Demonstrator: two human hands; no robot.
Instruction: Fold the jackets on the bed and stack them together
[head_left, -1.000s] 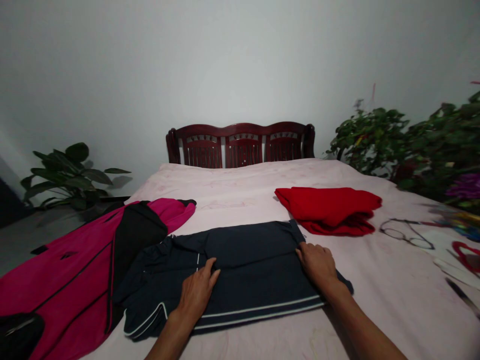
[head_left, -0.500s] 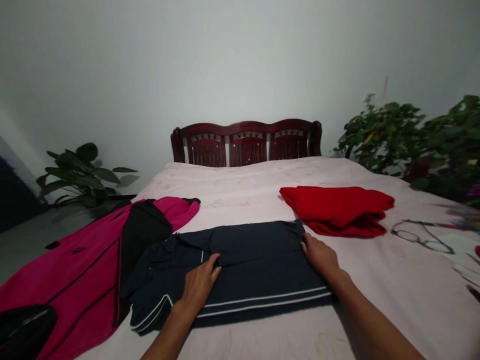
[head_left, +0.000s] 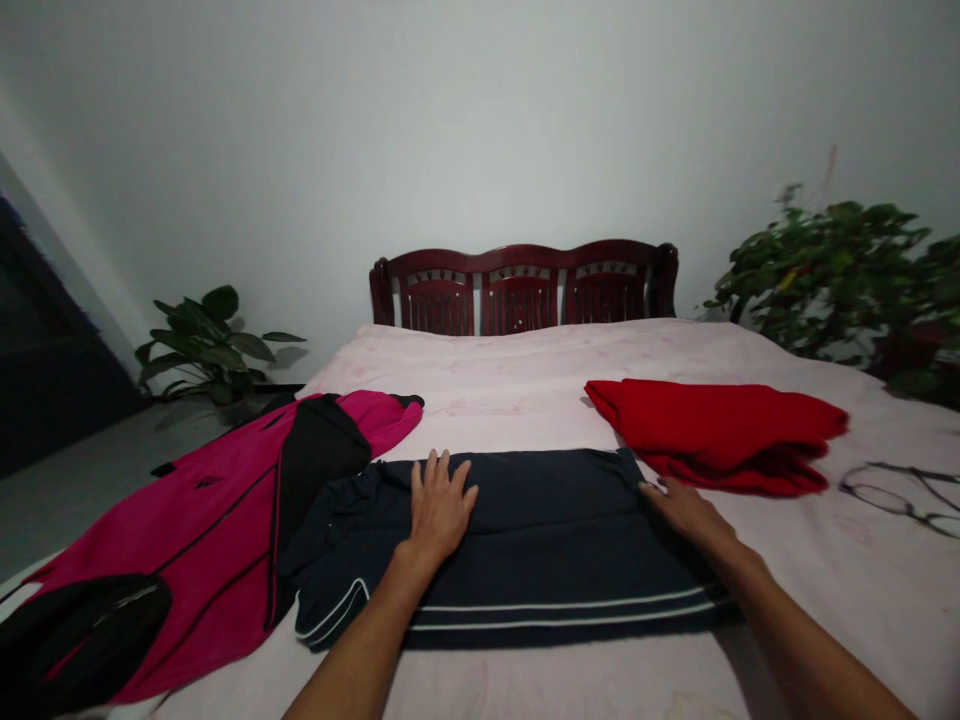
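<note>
Navy trousers (head_left: 547,540) with white double stripes lie folded across the front of the bed, the gathered waist at the left. My left hand (head_left: 439,510) rests flat on their upper left part, its fingers spread. At the right-hand end of the trousers, my right hand (head_left: 690,515) has its fingers closed on the edge; the fingertips are partly hidden. A pink and black jacket (head_left: 225,520) lies to the left, touching the trousers' waist end. Just beyond my right hand is a folded red garment (head_left: 727,430).
A pink bedsheet (head_left: 510,385) covers the bed, which has a dark red wooden headboard (head_left: 521,290). Eyeglasses (head_left: 900,495) lie at the right. Potted plants stand on the left (head_left: 210,345) and right (head_left: 832,275).
My left hand has moved up the trousers and spread its fingers. My right hand stays at the right end. The view has turned left, so everything sits further right.
</note>
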